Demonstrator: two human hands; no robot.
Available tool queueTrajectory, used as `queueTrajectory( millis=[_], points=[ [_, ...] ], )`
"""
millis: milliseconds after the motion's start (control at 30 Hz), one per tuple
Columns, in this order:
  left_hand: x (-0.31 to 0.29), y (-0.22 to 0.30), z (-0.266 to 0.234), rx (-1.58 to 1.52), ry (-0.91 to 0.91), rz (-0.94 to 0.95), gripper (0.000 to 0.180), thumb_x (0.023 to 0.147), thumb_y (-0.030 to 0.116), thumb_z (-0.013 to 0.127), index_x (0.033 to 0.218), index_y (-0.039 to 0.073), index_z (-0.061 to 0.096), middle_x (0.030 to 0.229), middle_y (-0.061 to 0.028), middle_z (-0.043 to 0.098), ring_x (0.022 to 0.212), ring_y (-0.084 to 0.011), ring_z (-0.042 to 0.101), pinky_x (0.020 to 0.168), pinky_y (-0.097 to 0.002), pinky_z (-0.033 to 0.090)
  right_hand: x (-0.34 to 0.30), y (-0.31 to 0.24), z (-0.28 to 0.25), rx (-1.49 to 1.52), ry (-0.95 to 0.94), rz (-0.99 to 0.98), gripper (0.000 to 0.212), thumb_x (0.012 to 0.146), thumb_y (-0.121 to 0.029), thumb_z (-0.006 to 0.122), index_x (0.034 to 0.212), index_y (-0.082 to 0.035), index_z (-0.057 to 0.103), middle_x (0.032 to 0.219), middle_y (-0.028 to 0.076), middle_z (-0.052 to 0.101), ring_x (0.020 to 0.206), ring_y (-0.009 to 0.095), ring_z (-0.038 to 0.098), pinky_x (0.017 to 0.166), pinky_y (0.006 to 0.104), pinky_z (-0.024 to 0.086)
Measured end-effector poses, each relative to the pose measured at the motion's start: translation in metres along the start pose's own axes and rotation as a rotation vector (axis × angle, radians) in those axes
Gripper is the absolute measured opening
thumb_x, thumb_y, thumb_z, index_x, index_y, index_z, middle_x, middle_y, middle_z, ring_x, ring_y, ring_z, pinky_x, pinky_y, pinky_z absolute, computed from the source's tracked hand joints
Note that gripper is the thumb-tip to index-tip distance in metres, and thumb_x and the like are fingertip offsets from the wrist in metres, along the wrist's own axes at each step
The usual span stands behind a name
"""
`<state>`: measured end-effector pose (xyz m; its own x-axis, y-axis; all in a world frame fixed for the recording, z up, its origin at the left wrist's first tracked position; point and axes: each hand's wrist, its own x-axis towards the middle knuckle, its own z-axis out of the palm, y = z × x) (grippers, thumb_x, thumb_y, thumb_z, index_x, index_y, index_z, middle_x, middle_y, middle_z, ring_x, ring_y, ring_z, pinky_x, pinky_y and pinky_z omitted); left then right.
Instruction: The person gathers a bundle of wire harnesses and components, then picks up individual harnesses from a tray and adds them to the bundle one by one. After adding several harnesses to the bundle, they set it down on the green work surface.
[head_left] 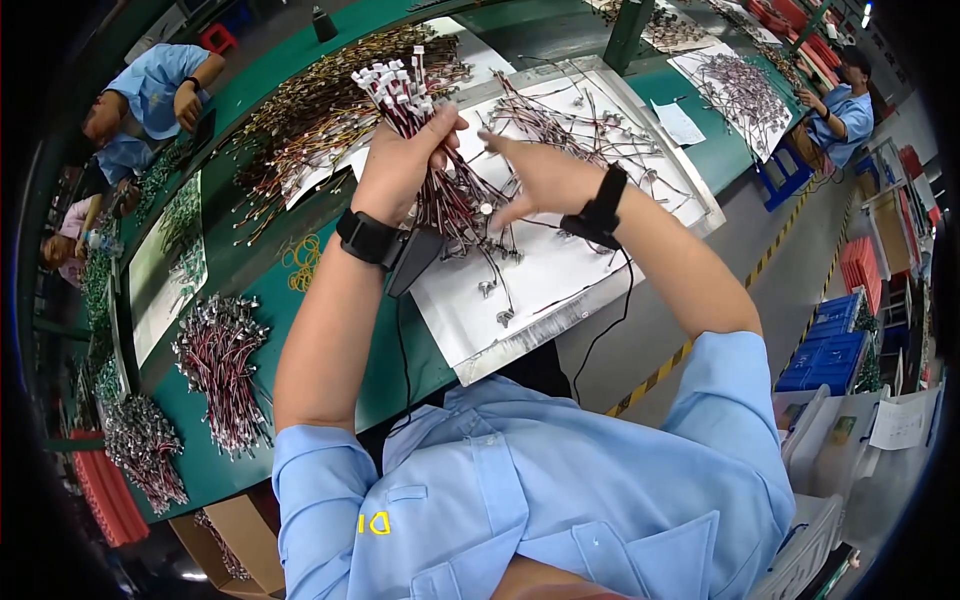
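Observation:
My left hand (412,158) is closed around a thick bundle of thin red and black cables (455,205). White plug connectors (395,92) stick up above the fist, and the loose cable ends with small metal parts hang down below it. Just to the right, my right hand (545,178) has its fingers and thumb spread beside the hanging cables; nothing shows in its grasp. Both hands are over a white, shallow tray (530,340), where more loose cables (545,125) lie scattered. Black straps with small dark boxes circle both wrists, with thin black cords running down.
A large heap of brown and yellow cables (330,120) lies behind my left hand. Yellow rubber bands (303,262) and tied cable bundles (222,365) sit on the green table (340,320) at left. A green post (628,35) stands beyond the tray. Co-workers sit at both sides.

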<state>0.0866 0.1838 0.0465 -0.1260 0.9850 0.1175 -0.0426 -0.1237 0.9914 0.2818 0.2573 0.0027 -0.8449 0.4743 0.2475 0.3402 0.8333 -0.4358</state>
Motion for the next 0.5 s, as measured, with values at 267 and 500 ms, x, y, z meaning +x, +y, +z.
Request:
queueTrajectory(
  millis=[267, 500],
  points=[
    [0.009, 0.042, -0.032, -0.194, 0.013, 0.087, 0.030, 0.092, 0.031, 0.057, 0.076, 0.005, 0.057, 0.064, 0.0013, 0.052, 0.051, -0.0053, 0.039, 0.049, -0.0198, 0.034, -0.024, 0.012, 0.004, -0.179, -0.081, 0.220, 0.048, 0.078, -0.032, 0.068, 0.113, -0.004, 0.052, 0.086, 0.020, 0.063, 0.073, 0.036, 0.061, 0.066, 0.0422, 0.049],
    [0.008, 0.041, -0.050, -0.149, 0.038, 0.043, 0.032, 0.093, 0.033, 0.055, 0.077, 0.006, 0.052, 0.064, 0.0009, 0.049, 0.051, -0.0061, 0.036, 0.049, -0.0217, 0.034, -0.035, 0.044, -0.028, -0.454, 0.052, 0.263, 0.022, 0.088, -0.028, 0.053, 0.089, -0.006, 0.054, 0.073, 0.017, 0.062, 0.071, 0.035, 0.061, 0.061, 0.0465, 0.046]
  ],
)
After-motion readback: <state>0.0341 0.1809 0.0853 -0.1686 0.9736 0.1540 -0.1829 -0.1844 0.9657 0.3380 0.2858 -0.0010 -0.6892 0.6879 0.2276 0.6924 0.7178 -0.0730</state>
